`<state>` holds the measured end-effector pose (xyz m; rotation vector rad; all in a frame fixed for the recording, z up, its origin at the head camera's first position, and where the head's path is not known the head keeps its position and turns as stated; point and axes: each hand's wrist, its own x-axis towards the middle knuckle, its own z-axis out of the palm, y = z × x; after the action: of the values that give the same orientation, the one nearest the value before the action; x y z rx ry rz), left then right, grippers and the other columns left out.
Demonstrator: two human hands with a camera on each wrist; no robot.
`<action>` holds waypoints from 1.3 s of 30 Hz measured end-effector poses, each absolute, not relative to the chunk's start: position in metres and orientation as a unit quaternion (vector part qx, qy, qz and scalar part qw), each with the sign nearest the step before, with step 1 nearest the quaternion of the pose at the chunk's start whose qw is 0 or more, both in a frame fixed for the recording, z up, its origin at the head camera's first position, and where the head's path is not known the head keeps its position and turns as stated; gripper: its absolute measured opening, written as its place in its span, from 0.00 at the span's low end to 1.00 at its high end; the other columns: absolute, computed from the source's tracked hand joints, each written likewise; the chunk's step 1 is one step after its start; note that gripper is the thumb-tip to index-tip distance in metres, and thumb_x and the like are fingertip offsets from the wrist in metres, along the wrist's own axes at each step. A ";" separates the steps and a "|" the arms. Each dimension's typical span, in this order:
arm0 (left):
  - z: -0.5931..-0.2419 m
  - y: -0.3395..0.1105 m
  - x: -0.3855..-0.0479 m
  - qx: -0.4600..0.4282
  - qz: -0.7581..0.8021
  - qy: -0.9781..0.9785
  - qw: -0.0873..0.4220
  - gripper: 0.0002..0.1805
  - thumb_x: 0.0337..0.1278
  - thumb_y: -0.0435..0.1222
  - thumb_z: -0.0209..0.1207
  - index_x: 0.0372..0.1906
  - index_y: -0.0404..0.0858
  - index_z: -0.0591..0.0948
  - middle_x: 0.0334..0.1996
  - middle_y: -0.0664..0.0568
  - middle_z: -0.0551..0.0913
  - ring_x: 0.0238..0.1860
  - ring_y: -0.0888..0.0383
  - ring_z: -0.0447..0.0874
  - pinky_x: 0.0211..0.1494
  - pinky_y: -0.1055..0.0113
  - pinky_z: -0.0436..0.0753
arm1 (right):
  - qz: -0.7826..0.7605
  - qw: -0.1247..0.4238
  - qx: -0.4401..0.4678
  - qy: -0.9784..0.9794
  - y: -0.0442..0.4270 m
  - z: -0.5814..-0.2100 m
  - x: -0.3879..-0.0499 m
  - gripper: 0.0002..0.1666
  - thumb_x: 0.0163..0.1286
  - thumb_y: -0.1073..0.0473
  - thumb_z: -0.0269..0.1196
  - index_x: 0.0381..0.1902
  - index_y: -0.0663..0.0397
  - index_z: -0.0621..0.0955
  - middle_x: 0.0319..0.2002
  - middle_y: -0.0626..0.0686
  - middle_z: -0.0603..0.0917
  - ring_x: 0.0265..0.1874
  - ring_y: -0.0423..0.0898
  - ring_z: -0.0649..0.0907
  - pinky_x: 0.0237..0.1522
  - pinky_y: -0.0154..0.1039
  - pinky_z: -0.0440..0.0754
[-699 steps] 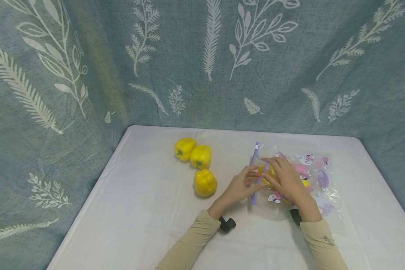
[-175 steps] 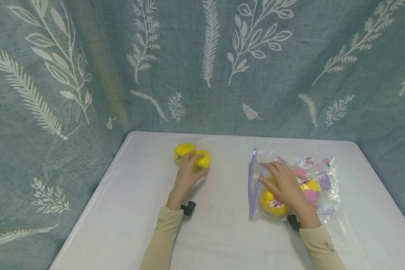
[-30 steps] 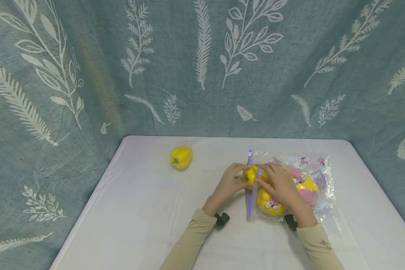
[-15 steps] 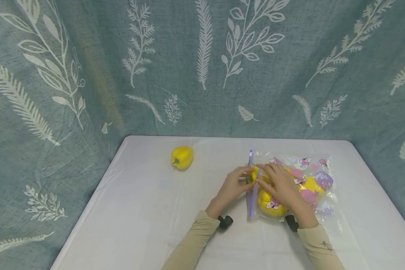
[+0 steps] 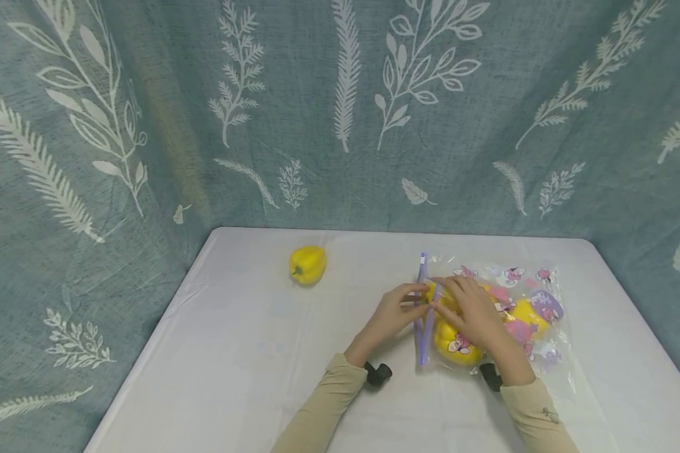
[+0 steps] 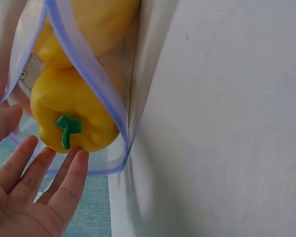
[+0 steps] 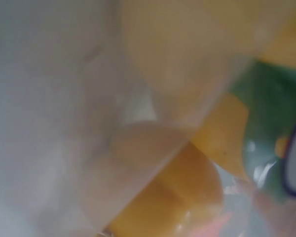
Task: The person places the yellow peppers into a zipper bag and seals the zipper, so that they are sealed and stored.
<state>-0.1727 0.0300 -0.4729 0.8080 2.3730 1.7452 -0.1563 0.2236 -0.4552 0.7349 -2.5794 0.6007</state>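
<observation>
A clear zip bag with purple edging and pink prints lies on the right of the table, its mouth facing left. Several yellow bell peppers are inside it. At the mouth sits another yellow bell pepper, green stem outward. My left hand has its fingers extended, fingertips at this pepper's stem end in the left wrist view. From above, my right hand pinches the upper edge of the bag's mouth, holding it apart. The right wrist view is blurred, with peppers seen through plastic.
One loose yellow bell pepper lies at the back left of the white table. A patterned blue-green curtain hangs behind the table. Each wrist carries a small black camera.
One of two loose peppers gripped by the left hand earlier went to the bag's mouth. Over the last second it slid rightward into the bag, and the left fingers loosened and straightened.
</observation>
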 end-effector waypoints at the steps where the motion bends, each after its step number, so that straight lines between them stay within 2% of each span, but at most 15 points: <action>1: -0.469 0.029 -0.171 0.265 0.575 0.773 0.048 0.22 0.57 0.32 0.59 0.58 0.33 0.72 0.57 0.42 0.75 0.54 0.46 0.77 0.54 0.69 0.78 | 0.215 0.195 0.262 -0.920 0.224 -0.455 -0.156 0.29 0.62 0.48 0.62 0.60 0.48 0.72 0.49 0.53 0.76 0.49 0.51 0.75 0.49 0.49 0.75; 6: -0.450 0.025 -0.161 0.266 0.598 0.753 0.071 0.23 0.58 0.30 0.57 0.58 0.26 0.69 0.57 0.35 0.72 0.56 0.39 0.74 0.56 0.69 0.77 | 0.216 0.191 0.259 -0.922 0.224 -0.455 -0.155 0.29 0.62 0.47 0.62 0.60 0.47 0.71 0.50 0.52 0.76 0.49 0.51 0.74 0.49 0.49 0.75; 19: -0.452 0.025 -0.162 0.266 0.630 0.722 0.108 0.24 0.58 0.26 0.56 0.59 0.23 0.67 0.59 0.32 0.69 0.60 0.37 0.70 0.58 0.69 0.75 | 0.211 0.202 0.269 -0.918 0.224 -0.455 -0.156 0.28 0.62 0.49 0.62 0.59 0.49 0.72 0.49 0.53 0.76 0.47 0.51 0.75 0.46 0.48 0.75; 28: -0.450 0.026 -0.162 0.276 0.604 0.739 0.116 0.24 0.60 0.28 0.54 0.60 0.24 0.66 0.61 0.33 0.68 0.60 0.39 0.69 0.62 0.56 0.73 | 0.212 0.202 0.265 -0.919 0.224 -0.458 -0.157 0.28 0.63 0.48 0.62 0.60 0.48 0.72 0.49 0.52 0.76 0.48 0.51 0.74 0.48 0.48 0.75; 39: -0.484 0.032 -0.180 0.299 0.584 0.747 0.107 0.25 0.66 0.33 0.50 0.65 0.35 0.62 0.64 0.42 0.68 0.61 0.46 0.71 0.59 0.69 0.74 | 0.217 0.206 0.264 -0.917 0.224 -0.460 -0.158 0.28 0.62 0.48 0.62 0.59 0.49 0.72 0.49 0.52 0.76 0.49 0.51 0.74 0.48 0.49 0.75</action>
<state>-0.1798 0.0325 -0.4839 0.8796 2.2000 1.7196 -0.1579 0.2236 -0.4599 0.7356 -2.5561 0.6035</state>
